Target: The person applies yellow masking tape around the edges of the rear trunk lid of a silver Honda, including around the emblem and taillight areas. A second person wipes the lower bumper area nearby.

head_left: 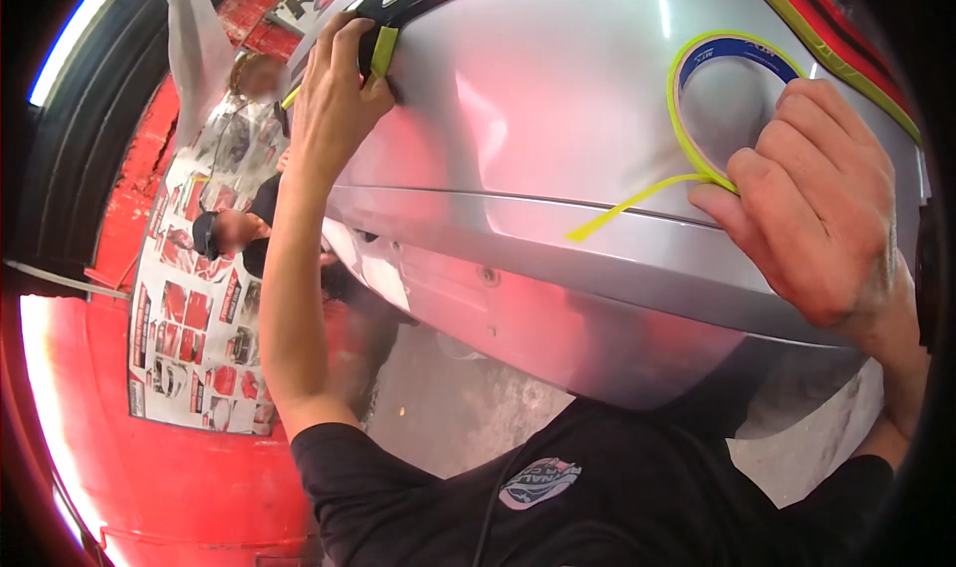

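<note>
My right hand grips a roll of yellow-green masking tape with a blue inner core, held over the silver car panel. A loose tail of tape hangs from the roll toward the left, its end free. At the panel's upper left edge, my left hand is closed, fingers bent over the dark trim. Its thumb presses by a short strip of the same tape. Part of that strip is hidden behind the fingers.
More yellow-green tape lines the red lamp at the upper right. A person in a dark cap is beyond my left arm, before a poster on a red wall. The lower bumper curves below the panel.
</note>
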The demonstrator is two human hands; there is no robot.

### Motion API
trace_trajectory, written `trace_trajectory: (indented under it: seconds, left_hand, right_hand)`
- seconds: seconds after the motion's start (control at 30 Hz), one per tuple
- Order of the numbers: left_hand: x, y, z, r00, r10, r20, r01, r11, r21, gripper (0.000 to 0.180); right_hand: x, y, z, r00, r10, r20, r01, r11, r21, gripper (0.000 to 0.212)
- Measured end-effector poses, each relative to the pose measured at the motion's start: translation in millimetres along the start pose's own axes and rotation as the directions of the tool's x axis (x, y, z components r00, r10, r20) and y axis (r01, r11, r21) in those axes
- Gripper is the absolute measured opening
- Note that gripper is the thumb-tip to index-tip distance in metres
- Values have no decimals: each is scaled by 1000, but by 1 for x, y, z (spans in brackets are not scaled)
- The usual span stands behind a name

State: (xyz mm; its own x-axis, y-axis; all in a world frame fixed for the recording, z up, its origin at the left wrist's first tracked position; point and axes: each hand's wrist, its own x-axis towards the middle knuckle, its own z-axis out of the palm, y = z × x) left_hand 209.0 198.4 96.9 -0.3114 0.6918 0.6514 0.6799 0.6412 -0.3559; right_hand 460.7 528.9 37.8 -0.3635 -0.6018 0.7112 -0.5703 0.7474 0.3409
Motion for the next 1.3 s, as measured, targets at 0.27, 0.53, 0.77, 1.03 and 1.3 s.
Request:
trace_trajectory:
  seconds: [0.27,0.53,0.77,1.03,1.3]
  left_hand:
    - [-16,-11,9,996,75,-44,-78,995,-69,61]
    - [-47,-51,19,996,41,-80,-44,999,-32,53]
    - [-49,-68,16,969,236,-69,-232,971,63,53]
    - [-66,-104,20,965,259,-36,-249,953,171,57]
    - [-86,-105,62,878,-265,-399,100,916,-389,51]
  right_hand:
    - [0,-11,-1,995,41,94,-38,999,-34,37]
    - [14,-16,2,992,47,113,-40,997,-63,35]
    - [26,-18,7,989,7,148,1,999,-50,33]
    - [41,-19,21,999,-22,40,24,999,-36,32]
    - [100,-36,62,998,6,59,1,993,-114,31]
